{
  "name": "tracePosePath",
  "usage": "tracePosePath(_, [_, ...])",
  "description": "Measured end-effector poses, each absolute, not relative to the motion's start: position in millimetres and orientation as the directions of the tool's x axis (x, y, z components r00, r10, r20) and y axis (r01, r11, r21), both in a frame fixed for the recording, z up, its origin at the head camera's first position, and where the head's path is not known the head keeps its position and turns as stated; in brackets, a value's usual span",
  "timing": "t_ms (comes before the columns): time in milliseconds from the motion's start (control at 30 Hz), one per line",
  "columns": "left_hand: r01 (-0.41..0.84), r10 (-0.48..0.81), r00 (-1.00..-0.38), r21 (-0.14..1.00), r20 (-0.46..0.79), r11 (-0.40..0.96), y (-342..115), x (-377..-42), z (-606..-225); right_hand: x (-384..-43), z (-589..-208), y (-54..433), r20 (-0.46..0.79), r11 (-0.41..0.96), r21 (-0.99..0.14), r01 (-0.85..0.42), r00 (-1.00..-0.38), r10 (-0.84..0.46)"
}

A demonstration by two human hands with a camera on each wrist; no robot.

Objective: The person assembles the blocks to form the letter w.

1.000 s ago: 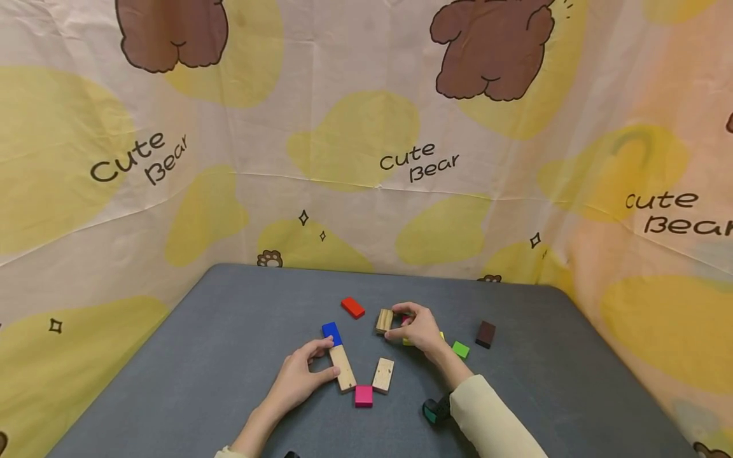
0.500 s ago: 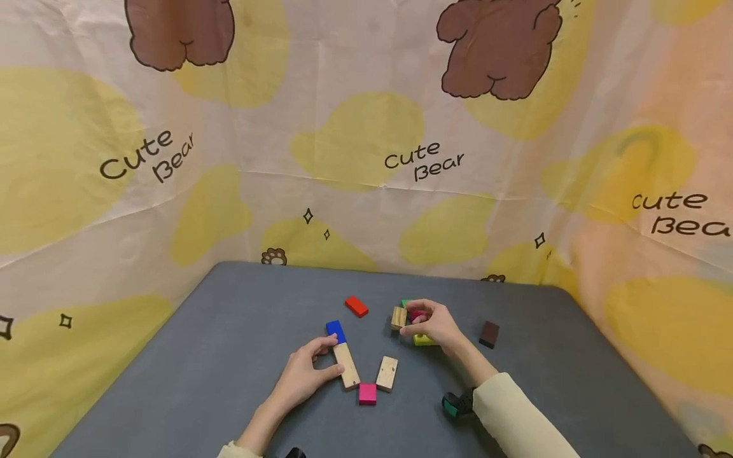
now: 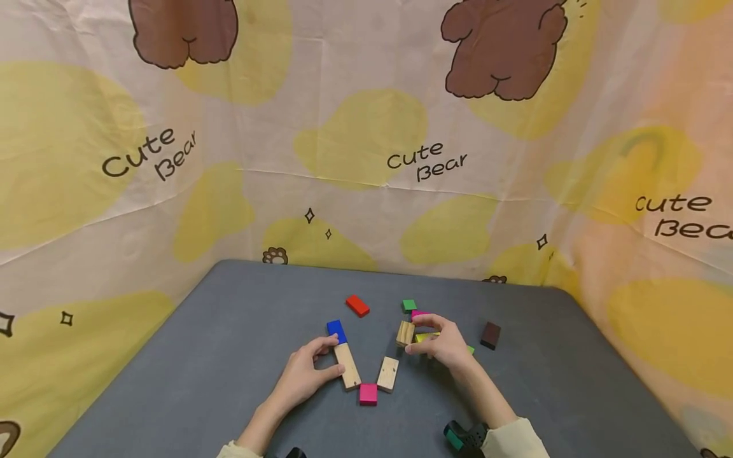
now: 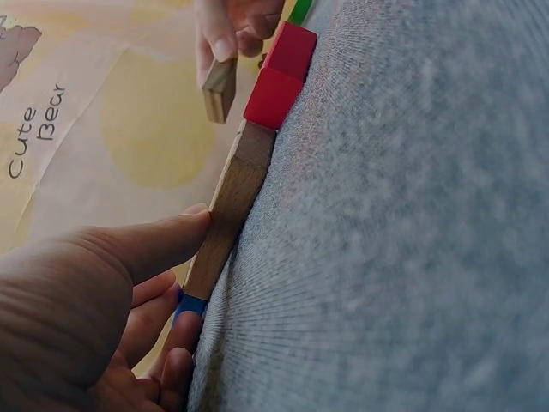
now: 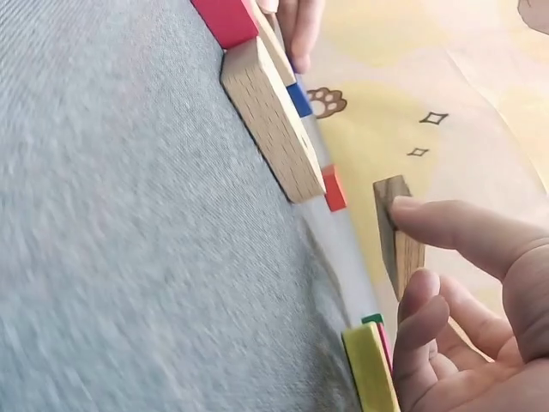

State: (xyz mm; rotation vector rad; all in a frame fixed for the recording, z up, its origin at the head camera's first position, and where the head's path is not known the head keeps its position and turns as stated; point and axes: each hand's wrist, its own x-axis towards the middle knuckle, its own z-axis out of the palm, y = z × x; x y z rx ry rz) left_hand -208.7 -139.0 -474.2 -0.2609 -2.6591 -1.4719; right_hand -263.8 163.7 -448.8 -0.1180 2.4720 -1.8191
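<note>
Right hand (image 3: pixel 443 346): grasping the wooden block (image 3: pixel 405 333) between thumb and finger, held clear of the table (image 3: pixel 229 362)
Wooden block, shift: over the last second carried rightward; in the last half second drawn nearer to the right plain block (image 3: pixel 387 374); now just past its far end, not touching
Left hand (image 3: pixel 298 375): fingers relaxed, thumb against the left plain block (image 3: pixel 349 370), a finger at the blue block (image 3: pixel 336 329); pose as in both earlier head views, no closing round either block seen
Pink block (image 3: pixel 368 394): unmoved at the near point of a V; the plain blocks spread away from it, blue block continuing the left one
Green block (image 3: pixel 409 306): covered a second ago, now uncovered as the right hand came nearer
Yellow block (image 5: pixel 371 369): partly behind the right hand in the head view, plain in the right wrist view
Red block (image 3: pixel 357 306), dark brown block (image 3: pixel 490 336): lying apart, no shift noted
Bearing on the work: judged, the right side of the V is the part in hand; left side two blocks long, right side one, wooden block not yet set down
</note>
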Motion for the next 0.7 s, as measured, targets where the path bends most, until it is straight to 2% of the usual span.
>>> tracePosePath(200, [0.212, 0.123, -0.977, 0.834, 0.173, 0.51, -137.5, -209.5, -474.0, -262.5, -454.9, 160.9, -0.003, 0.306, -0.952, -0.028, -0.995, -0.099])
tracePosePath(500, [0.204, 0.117, -0.979, 0.834, 0.168, 0.513, -138.5, -207.5, -474.5, -264.2, -459.7, 156.2, 0.062, 0.402, -0.907, -0.127, -0.983, -0.171])
tracePosePath(700, [0.197, 0.117, -0.98, 0.835, 0.159, 0.514, -139.5, -208.0, -473.4, -266.1, -459.3, 154.7, 0.053, 0.393, -0.913, -0.108, -0.988, -0.148])
